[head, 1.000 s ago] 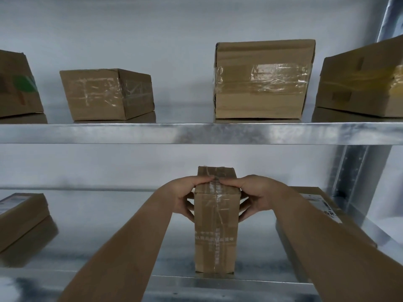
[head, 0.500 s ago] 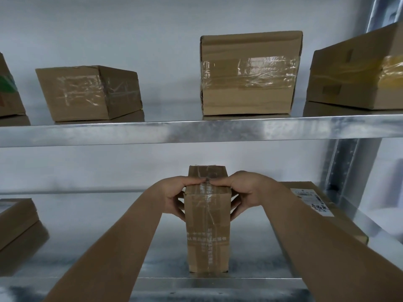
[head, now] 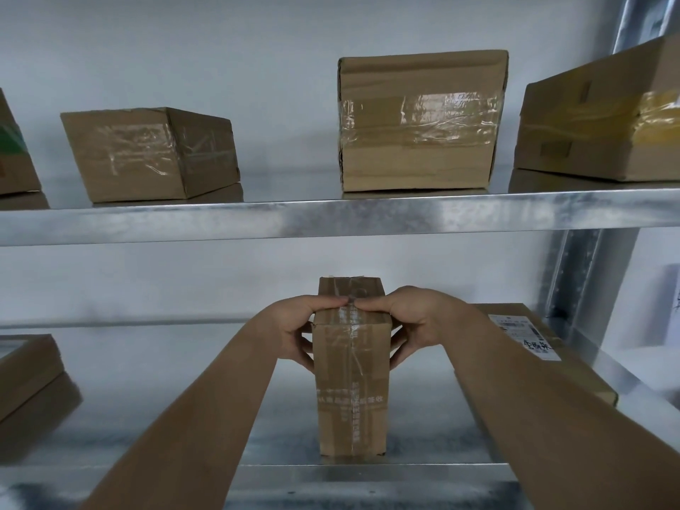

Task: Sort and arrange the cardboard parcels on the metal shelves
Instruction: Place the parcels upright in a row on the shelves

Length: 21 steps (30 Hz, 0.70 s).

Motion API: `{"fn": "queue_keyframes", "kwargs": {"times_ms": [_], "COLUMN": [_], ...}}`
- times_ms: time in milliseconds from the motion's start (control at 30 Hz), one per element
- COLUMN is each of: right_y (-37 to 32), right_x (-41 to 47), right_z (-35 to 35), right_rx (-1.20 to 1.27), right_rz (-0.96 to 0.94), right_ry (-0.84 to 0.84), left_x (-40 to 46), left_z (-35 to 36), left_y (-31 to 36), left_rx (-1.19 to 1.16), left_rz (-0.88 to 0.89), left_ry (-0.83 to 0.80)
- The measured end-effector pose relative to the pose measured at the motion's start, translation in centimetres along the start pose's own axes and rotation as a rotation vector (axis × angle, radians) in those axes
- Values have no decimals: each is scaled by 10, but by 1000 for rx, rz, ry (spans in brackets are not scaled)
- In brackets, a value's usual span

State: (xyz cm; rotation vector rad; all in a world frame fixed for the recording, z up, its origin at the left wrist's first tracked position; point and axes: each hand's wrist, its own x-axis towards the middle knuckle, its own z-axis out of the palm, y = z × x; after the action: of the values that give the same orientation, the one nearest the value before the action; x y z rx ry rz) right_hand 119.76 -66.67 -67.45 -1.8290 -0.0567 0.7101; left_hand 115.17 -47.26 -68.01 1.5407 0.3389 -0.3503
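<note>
1. Tall narrow parcel (head: 351, 380) stands upright on the lower shelf (head: 368, 476), near its front edge, roughly mid-frame. Clear tape runs down its front face; faint printed lettering sits across the lower half.
2. Left hand (head: 294, 329) grips the parcel's upper left side: thumb lies along the top front edge, fingers (head: 303, 357) curl round the left face.
3. Right hand (head: 415, 322) mirrors it on the upper right side, thumb on the top edge, fingers (head: 399, 353) wrapped against the right face. The two thumb tips almost meet at the tape seam.
4. Parcel's base appears to rest on the shelf; a thin dark shadow shows at its lower right corner.
5. Same shelf, right: a flat parcel (head: 541, 347) with a white shipping label and handwritten marks, partly behind the right forearm.
6. Same shelf, far left: a low flat box (head: 25, 369), cut off by the frame edge.
7. Upper shelf (head: 331, 219) carries four boxes, well apart: a sliver of one with green marking (head: 14, 156) at far left; a skewed taped box (head: 147, 152); a taller box with a wide tape band (head: 419, 123), above the held parcel; a large box with yellowish tape (head: 603, 115) at right.
8. Metal upright (head: 581, 274) stands at the right, against a pale wall.
</note>
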Motion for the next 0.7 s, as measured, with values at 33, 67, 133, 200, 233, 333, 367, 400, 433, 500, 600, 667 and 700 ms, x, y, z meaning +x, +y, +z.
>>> {"fn": "queue_keyframes", "kwargs": {"times_ms": [33, 67, 133, 200, 233, 333, 367, 400, 433, 500, 600, 667, 700], "right_y": [0, 0, 3, 8, 11, 32, 42, 53, 66, 93, 126, 135, 135], "right_x": [1, 0, -1, 0, 0, 4, 7, 9, 11, 12, 14, 11, 8], "right_z": [0, 1, 3, 3, 4, 2, 3, 5, 9, 21, 42, 56, 62], "right_rx": [1, 2, 20, 25, 33, 231, 312, 364, 374, 334, 353, 424, 434], "right_rz": [0, -2, -10, -29, -37, -39, -32, -18, 2, 47, 74, 56, 44], "right_ry": [6, 15, 45, 80, 95, 109, 113, 138, 179, 267, 301, 257, 245], "left_x": [-1, -1, -3, -4, -3, 3, 9, 18, 27, 58, 32, 21, 18], "left_z": [1, 1, 4, 5, 4, -1, -5, -10, -14, -23, -3, 10, 17], "left_y": [0, -1, -3, -8, -12, -36, -49, -65, -81, -121, -138, -143, -144], "left_rx": [0, -1, -2, -18, -36, -161, -215, -248, -265, -287, -313, -283, -248], "left_rz": [1, 4, 21, 59, 81, 96, 92, 88, 79, 49, 9, 30, 48], "left_ry": [5, 12, 29, 50, 59, 86, 98, 120, 145, 141, 151, 93, 76]}}
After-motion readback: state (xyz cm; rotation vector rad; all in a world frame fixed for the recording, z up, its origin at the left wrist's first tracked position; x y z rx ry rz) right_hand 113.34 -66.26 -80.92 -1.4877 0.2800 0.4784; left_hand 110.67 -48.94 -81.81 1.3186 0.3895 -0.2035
